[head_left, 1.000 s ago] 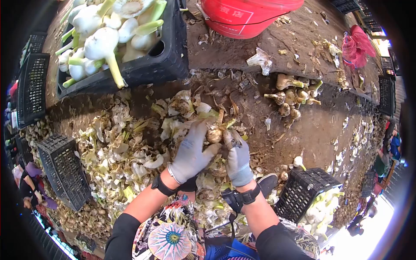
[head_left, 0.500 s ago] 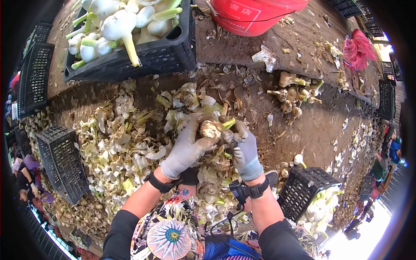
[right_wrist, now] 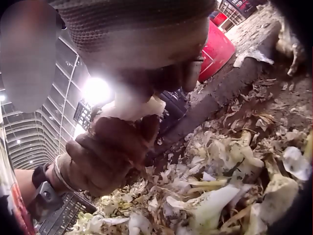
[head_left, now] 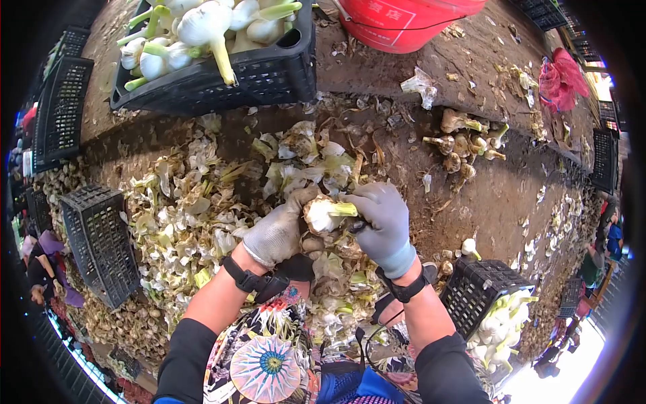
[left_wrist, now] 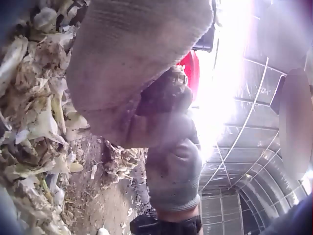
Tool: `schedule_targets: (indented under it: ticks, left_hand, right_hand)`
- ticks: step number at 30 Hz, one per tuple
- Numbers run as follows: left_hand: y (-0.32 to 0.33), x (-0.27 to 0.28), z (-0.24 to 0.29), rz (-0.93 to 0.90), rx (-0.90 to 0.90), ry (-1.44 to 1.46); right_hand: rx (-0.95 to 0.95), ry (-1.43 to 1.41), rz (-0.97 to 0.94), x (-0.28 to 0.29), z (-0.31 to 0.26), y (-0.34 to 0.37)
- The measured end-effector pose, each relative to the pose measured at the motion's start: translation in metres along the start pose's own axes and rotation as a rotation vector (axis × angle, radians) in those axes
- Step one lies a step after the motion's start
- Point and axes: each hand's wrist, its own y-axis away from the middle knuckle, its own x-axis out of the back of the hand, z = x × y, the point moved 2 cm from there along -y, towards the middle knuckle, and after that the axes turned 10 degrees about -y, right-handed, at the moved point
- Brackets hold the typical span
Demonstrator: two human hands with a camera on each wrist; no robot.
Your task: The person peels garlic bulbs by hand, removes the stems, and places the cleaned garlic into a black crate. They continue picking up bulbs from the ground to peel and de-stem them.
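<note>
A garlic bulb (head_left: 320,215) with a short green stem is held between my two gloved hands, its white inner skin showing on one side and brown outer skin on the other. My left hand (head_left: 276,232) grips the bulb from the left. At the stem end, my right hand (head_left: 383,219) has its fingers curled and pinches the bulb's stem side. Part of the pale bulb (right_wrist: 134,108) shows between the hands in the right wrist view. In the left wrist view the gloves hide most of it. Below the hands lies a heap of papery skins (head_left: 195,209).
A black crate (head_left: 215,94) of cleaned garlic stands at the upper left, with a red bucket (head_left: 404,27) beside it. Several unpeeled bulbs (head_left: 464,145) lie to the right. Another black crate (head_left: 474,286) lies near my right arm, white garlic spilling from it.
The bulb has turned and now shows white where brown skin was. My right hand has moved up and over its stem side; the left has shifted slightly left. The head view has shifted slightly.
</note>
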Motion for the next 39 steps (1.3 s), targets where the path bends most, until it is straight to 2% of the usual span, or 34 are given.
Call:
schedule_targets:
  ticks: [1, 3, 4, 6, 7, 8, 10, 11, 12, 14, 15, 16, 18, 19, 20, 22, 23, 24, 26, 27, 28, 30, 31, 32, 34, 36, 37, 38, 39]
  left_hand:
    - [-0.001, -0.001, -0.005, 0.002, 0.000, 0.000]
    - [-0.004, 0.000, -0.014, 0.310, -0.143, -0.292]
    - [-0.002, -0.003, -0.013, 0.307, -0.144, -0.291]
    - [0.003, -0.009, -0.009, 0.219, -0.086, -0.233]
    - [0.003, -0.008, -0.009, 0.300, -0.085, -0.431]
    - [0.001, -0.003, -0.012, 0.299, -0.084, -0.431]
    - [-0.004, 0.007, -0.014, 0.252, -0.394, -0.757]
    - [0.012, -0.030, 0.006, 0.377, -0.518, -1.081]
    - [0.007, -0.030, 0.002, 0.378, -0.517, -1.081]
    - [0.001, -0.023, -0.002, 0.499, -0.862, -1.227]
    - [0.000, -0.012, 0.001, 0.455, -0.837, -1.220]
    - [0.004, -0.013, 0.005, 0.455, -0.836, -1.214]
    - [0.011, -0.014, 0.011, 0.360, -0.438, -0.884]
    - [0.007, -0.010, 0.006, 0.358, -0.428, -0.625]
    - [0.010, -0.007, 0.002, 0.359, -0.423, -0.625]
    - [0.016, -0.010, -0.002, 0.120, -0.243, -0.328]
    - [0.015, -0.004, -0.006, 0.111, -0.173, -0.338]
    - [0.014, -0.007, -0.005, 0.109, -0.174, -0.336]
    - [0.011, -0.019, 0.000, 0.024, -0.294, -0.355]
    - [0.007, -0.023, -0.001, 0.155, -0.391, -0.416]
    - [0.008, -0.018, 0.002, 0.153, -0.411, -0.534]
    - [-0.001, -0.024, -0.002, 0.358, -0.670, -0.823]
    - [-0.004, -0.028, -0.007, 0.353, -0.669, -0.823]
    - [-0.004, -0.031, -0.011, 0.376, -0.713, -0.816]
    - [-0.001, -0.027, -0.011, 0.404, -0.759, -0.810]
    - [0.006, -0.007, -0.005, 0.349, -0.518, -0.494]
    - [0.005, -0.006, 0.004, 0.371, -0.593, -0.735]
    - [0.004, -0.009, 0.007, 0.370, -0.598, -0.730]
    - [0.001, -0.015, 0.007, 0.297, -0.431, -0.573]
  right_hand:
    - [0.000, -0.002, 0.000, -0.002, -0.001, 0.002]
    - [-0.283, -0.286, 0.075, -0.007, -0.001, 0.011]
    - [-0.283, -0.283, 0.074, -0.010, -0.007, 0.014]
    - [-0.597, -0.508, 0.173, -0.018, -0.013, 0.022]
    - [-0.755, -0.634, 0.137, -0.022, -0.006, 0.028]
    - [-0.756, -0.634, 0.138, -0.025, -0.004, 0.031]
    - [-0.814, -1.162, 0.319, -0.033, 0.002, 0.038]
    - [-0.659, -1.309, 0.382, -0.039, 0.008, 0.038]
    - [-0.659, -1.310, 0.382, -0.036, 0.010, 0.043]
    - [-0.820, -1.352, 0.303, -0.022, -0.011, 0.025]
    - [-0.701, -1.287, 0.193, -0.029, 0.006, 0.039]
    - [-0.706, -1.284, 0.191, -0.025, 0.000, 0.039]
    - [-0.875, -1.183, 0.159, -0.018, -0.011, 0.033]
    - [-0.818, -1.064, 0.049, -0.016, -0.010, 0.033]
    - [-0.822, -1.066, 0.051, -0.012, -0.008, 0.035]
    - [-0.766, -0.767, -0.019, -0.002, -0.003, 0.031]
    - [-0.631, -0.575, 0.011, -0.003, 0.004, 0.029]
    - [-0.632, -0.573, 0.011, -0.001, 0.009, 0.029]
    - [-0.314, 0.031, 0.159, 0.010, 0.009, 0.022]
    - [-0.391, 0.055, 0.223, 0.010, 0.003, 0.026]
    - [-0.390, 0.056, 0.223, 0.007, -0.005, 0.029]
    - [-0.793, -0.804, 0.297, -0.010, -0.011, 0.038]
    - [-0.682, -0.745, 0.360, -0.021, -0.015, 0.037]
    - [-0.813, -1.014, 0.476, -0.027, -0.016, 0.041]
    - [-0.730, -0.857, 0.388, -0.026, -0.011, 0.040]
    - [-0.688, -0.852, 0.334, -0.020, -0.016, 0.040]
    - [-0.644, -0.843, 0.283, -0.017, -0.018, 0.039]
    - [-0.643, -0.838, 0.278, -0.016, -0.015, 0.043]
    - [-0.725, -0.966, 0.314, -0.020, -0.007, 0.052]
